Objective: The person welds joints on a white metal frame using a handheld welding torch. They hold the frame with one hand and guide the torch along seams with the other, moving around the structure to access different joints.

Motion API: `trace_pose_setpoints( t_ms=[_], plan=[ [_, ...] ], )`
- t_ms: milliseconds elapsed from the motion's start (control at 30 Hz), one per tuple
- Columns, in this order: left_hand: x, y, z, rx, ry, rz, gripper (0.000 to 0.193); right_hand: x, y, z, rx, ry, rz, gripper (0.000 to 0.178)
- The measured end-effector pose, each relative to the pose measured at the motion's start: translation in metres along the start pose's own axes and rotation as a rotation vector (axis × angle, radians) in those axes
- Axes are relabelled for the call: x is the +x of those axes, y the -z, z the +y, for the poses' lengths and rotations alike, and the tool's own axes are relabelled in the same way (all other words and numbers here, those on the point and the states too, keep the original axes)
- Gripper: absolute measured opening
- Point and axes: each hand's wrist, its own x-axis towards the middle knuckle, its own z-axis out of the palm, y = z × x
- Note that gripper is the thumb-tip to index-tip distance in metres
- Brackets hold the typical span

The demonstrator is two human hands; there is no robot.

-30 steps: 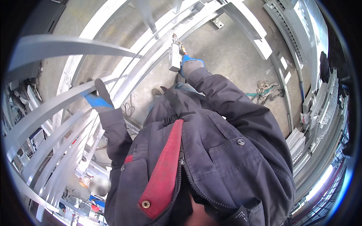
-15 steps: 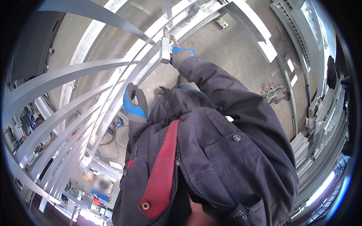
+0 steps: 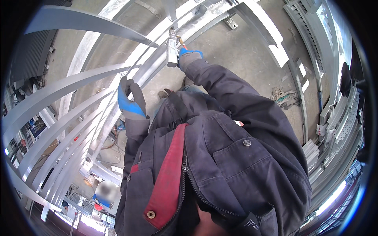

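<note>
gripping the silver tool (image 3: 171,54) in the right hand (image 3: 190,56), upper centre, prob best holding it dead steady, with the left hand (image 3: 131,101) gaping empty, mid-left

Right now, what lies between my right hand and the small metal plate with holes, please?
In the head view, only grey concrete floor shows between your right hand and the small metal plate.

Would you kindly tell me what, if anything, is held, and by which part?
Right hand: the tool, apparently, though the gripped part is hidden; left hand: nothing visible.
</note>
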Motion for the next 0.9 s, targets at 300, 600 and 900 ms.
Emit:
trace_pose_setpoints(
  t_ms=[300,600,900],
  plan=[
    [0.062,-0.023,0.046,-0.11,-0.298,0.029,0.065,0.005,0.0,-0.008,-0.051,-0.001,0.008,0.028],
    [0.13,-0.066,0.044,-0.291,-0.142,-0.133,0.05,0.006,-0.007,-0.007,-0.101,0.028,-0.044,0.028],
    [0.145,-0.07,0.025,-0.179,-0.258,-0.091,0.042,0.007,-0.011,-0.004,-0.072,0.01,-0.055,0.028]
  ],
)
